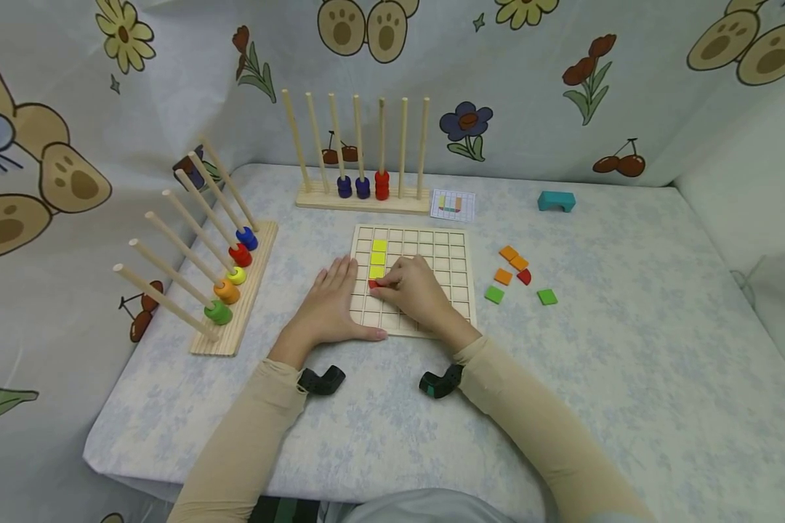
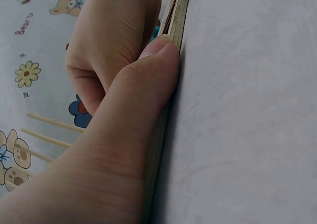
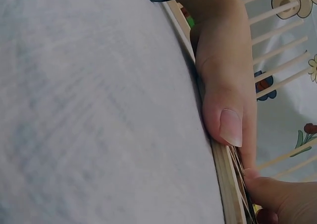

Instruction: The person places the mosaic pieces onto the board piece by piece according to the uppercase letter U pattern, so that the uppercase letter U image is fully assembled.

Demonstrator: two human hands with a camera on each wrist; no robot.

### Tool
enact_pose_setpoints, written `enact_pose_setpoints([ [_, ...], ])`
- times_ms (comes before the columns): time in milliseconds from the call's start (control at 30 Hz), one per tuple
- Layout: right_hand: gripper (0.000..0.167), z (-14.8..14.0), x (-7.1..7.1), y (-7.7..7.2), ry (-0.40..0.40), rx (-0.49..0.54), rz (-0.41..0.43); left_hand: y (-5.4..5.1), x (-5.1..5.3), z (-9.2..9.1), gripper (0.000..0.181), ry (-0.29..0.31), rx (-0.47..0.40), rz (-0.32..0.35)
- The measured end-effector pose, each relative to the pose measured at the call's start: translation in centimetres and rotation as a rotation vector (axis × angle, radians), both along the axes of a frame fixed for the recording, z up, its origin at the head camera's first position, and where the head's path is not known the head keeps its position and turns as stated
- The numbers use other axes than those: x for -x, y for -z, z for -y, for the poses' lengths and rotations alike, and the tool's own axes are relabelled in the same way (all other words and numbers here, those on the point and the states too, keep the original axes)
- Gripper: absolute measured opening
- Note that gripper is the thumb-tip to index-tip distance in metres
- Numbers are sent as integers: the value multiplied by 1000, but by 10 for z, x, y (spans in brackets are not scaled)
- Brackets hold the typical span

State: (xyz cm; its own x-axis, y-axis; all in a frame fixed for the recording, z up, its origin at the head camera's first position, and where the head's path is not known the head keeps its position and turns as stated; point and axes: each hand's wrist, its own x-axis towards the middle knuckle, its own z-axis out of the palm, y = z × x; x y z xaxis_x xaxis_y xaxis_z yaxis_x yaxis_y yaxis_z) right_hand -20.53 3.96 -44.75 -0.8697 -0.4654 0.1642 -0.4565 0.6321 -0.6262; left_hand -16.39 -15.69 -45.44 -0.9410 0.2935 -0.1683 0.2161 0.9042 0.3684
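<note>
A wooden grid board [image 1: 454,280] lies on the table with a column of yellow squares [image 1: 379,258] in its left part. Directly below that column, the right hand [image 1: 421,294] pinches a small red piece [image 1: 373,284] at the board's surface. The left hand [image 1: 330,305] rests along the board's left edge with its fingers straight and its thumb at the near edge. In the left wrist view the left thumb [image 2: 143,80] presses on the board's edge, and the right hand [image 2: 114,35] is behind it. The right wrist view shows the right fingers [image 3: 272,192] low at the board.
Orange squares [image 1: 503,277], green pieces [image 1: 494,294] and a red piece [image 1: 525,277] lie right of the board. Peg racks stand behind [image 1: 360,202] and left [image 1: 255,290], holding coloured rings. A pattern card [image 1: 453,205] and a teal block [image 1: 556,201] lie farther back.
</note>
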Motion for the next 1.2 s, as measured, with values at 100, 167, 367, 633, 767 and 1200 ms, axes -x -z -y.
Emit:
enact_pose_setpoints([
  [100,20,-2,-1,-1,-15,-2,2,1,0,0,152,-2,-3,2],
  [167,19,-5,-1,-2,-30,-2,9,1,1,0,153,-4,-3,2],
  [367,19,-27,-2,-9,-50,10,48,2,2,0,154,-11,-4,-1],
  [633,24,-74,0,-14,7,7,105,3,1,-1,155,-25,-22,6],
  [767,25,-100,0,-15,61,-8,135,1,1,-1,155,-26,-34,-1],
  [1200,27,-162,-3,-7,150,27,161,-1,0,-1,153,-16,-25,10],
])
